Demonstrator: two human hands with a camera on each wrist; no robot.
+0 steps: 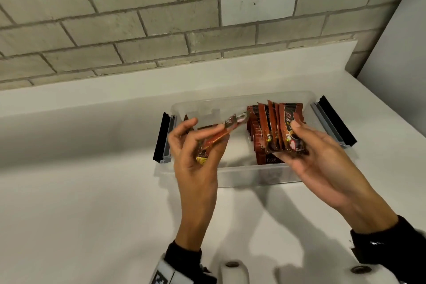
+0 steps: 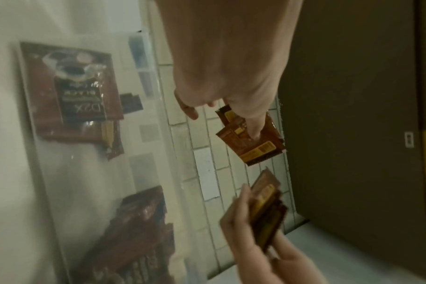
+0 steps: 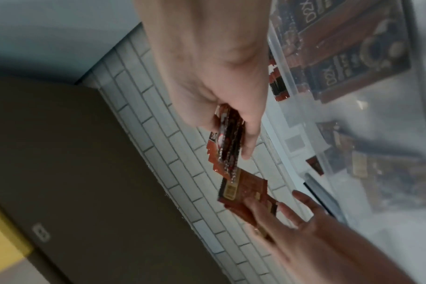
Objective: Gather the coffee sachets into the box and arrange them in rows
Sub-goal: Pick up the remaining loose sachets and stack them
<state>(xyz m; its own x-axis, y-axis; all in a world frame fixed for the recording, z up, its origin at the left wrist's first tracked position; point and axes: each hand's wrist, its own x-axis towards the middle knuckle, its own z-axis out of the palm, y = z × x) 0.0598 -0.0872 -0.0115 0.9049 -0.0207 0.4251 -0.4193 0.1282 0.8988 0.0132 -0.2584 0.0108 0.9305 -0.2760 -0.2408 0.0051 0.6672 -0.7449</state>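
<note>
A: Where is the box, and what is in it?

B: The clear plastic box (image 1: 239,175) stands on the white worktop (image 1: 80,203), near its back edge, under the tiled wall (image 1: 138,18). Black latches (image 1: 161,138) are folded out at both of its short ends. Along its right half a row of coffee sachets (image 1: 254,132) stands on edge, with one sachet (image 1: 268,160) lying flat at the near wall.

A: And the left hand?

B: The left hand (image 1: 196,150) hovers over the left half of the box and pinches a single sachet (image 1: 221,134) between thumb and fingers. In the left wrist view that sachet's printed back (image 2: 252,138) shows under the thumb.

A: The right hand?

B: The right hand (image 1: 322,159) grips a fanned bundle of sachets (image 1: 283,129) upright above the right part of the box, thumb across the front one. The right wrist view shows the bundle edge-on (image 3: 227,142).

A: Do the two hands touch?

B: No, they are apart. The single sachet tilts toward the bundle; whether its tip touches the standing row, I cannot tell.

A: Anything loose in the box's left half?

B: The left wrist view shows some sachets lying flat (image 2: 76,96) there, seen blurred through the box wall.
</note>
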